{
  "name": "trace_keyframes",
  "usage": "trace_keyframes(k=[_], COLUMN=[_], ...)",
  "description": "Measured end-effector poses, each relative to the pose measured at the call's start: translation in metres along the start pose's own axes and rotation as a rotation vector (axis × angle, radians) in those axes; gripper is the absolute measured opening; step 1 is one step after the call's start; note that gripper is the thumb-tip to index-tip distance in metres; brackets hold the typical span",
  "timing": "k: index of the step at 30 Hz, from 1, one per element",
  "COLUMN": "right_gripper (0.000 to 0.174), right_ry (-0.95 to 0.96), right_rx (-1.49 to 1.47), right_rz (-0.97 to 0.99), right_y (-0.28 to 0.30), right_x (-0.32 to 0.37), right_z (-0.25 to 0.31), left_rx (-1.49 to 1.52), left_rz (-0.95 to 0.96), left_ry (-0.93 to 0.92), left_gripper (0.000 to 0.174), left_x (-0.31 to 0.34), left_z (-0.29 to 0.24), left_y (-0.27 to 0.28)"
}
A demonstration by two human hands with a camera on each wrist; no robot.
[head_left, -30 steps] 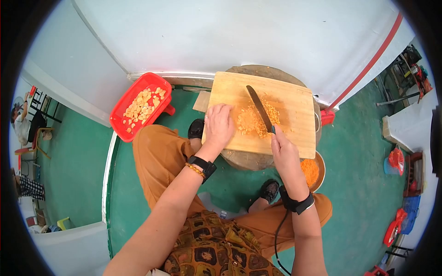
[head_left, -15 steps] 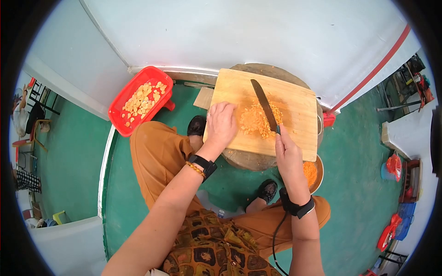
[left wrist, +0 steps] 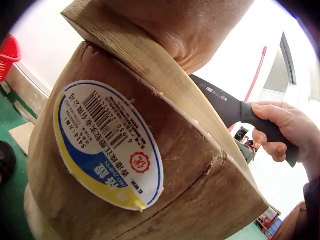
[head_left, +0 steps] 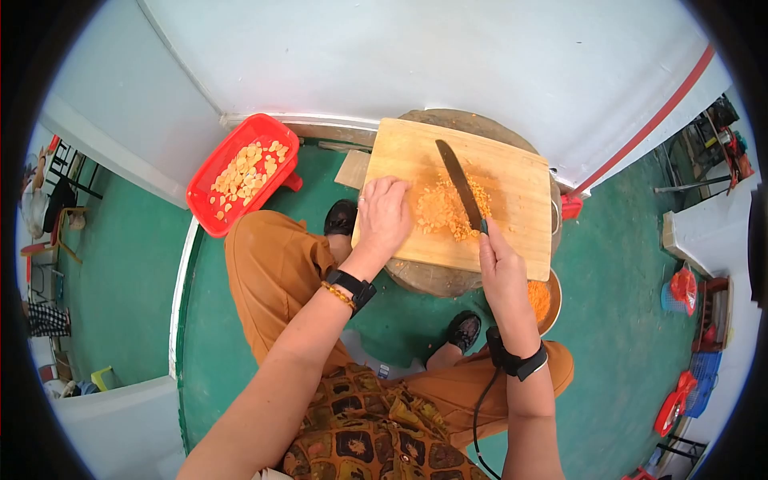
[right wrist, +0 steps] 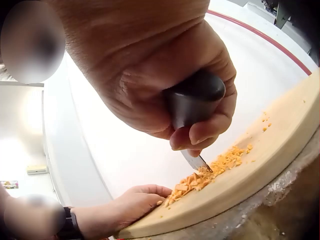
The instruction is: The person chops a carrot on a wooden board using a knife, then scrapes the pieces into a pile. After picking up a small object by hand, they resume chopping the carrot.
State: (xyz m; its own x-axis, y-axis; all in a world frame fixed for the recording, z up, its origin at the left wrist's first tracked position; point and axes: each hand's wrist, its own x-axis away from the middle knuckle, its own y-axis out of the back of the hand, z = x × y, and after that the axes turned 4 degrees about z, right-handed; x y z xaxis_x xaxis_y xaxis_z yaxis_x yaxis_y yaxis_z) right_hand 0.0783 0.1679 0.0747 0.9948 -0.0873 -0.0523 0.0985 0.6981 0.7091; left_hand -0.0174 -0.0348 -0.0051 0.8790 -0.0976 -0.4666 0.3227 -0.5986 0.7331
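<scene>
While the left grip (head_left: pixel 384 218) rests on the cutting board (head_left: pixel 520 188), the right grip (head_left: pixel 505 276) holds a knife (head_left: pixel 462 186)

As the head view shows, the board lies aslant on a round wooden block (head_left: pixel 428 278) beside the white wall (head_left: pixel 400 56). Right grip: fingers curled round the dark handle, no gap left. Blade dark, crossing a heap of chopped orange bits (head_left: pixel 436 210) near mid-board; its tip is directed away from the person, slightly leftward. Right wrist view: blade meets the heap. Left wrist view: pale lettering on the blade; oval label (left wrist: pixel 107 145) with barcode on the block's side.

Left grip: palm down near the board's left edge, fingers loosely extended, holding nothing, just beside the heap. A few crumbs (right wrist: pixel 266 124) scattered apart from it.

To the left, well apart from the board, a red basin (head_left: pixel 198 194) with thin orange-yellow slices (head_left: pixel 244 174). Near the board's lower right corner, a bowl (head_left: pixel 557 300) of fine orange shreds (head_left: pixel 539 299), partly hidden behind the right hand and wrist. Black band (head_left: pixel 362 290) on the left wrist, next to a beaded bracelet (head_left: pixel 338 296); another black band (head_left: pixel 528 362) on the right. Floor (head_left: pixel 624 296) green.
</scene>
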Motion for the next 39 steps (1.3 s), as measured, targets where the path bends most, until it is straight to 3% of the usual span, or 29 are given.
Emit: trace_keyframes(k=[6, 9, 24, 30, 33, 39], right_gripper=[0.036, 0.036, 0.034, 0.035, 0.035, 0.035], right_ry=[0.117, 0.044, 0.033, 0.119, -0.001, 0.132], right_rx=[0.013, -0.011, -0.004, 0.083, 0.01, 0.026], right_rz=[-0.049, -0.05, -0.032, -0.017, 0.01, -0.042], right_y=[-0.006, -0.001, 0.002, -0.008, 0.001, -0.009], right_x=[-0.004, -0.002, -0.006, -0.006, -0.005, -0.008], right_z=[-0.009, -0.001, 0.0, -0.004, 0.003, -0.007], left_rx=[0.005, 0.003, 0.001, 0.032, 0.018, -0.004], left_rz=[0.007, 0.0, -0.005, 0.047, 0.043, 0.016], left_ry=[0.001, 0.008, -0.004, 0.03, 0.032, 0.007], left_gripper=[0.029, 0.029, 0.029, 0.025, 0.027, 0.031], left_x=[-0.001, 0.0, -0.001, -0.001, -0.001, 0.0], left_z=[-0.002, -0.001, -0.001, -0.004, -0.003, -0.004], left_y=[0.002, 0.001, 0.001, 0.002, 0.003, 0.003])
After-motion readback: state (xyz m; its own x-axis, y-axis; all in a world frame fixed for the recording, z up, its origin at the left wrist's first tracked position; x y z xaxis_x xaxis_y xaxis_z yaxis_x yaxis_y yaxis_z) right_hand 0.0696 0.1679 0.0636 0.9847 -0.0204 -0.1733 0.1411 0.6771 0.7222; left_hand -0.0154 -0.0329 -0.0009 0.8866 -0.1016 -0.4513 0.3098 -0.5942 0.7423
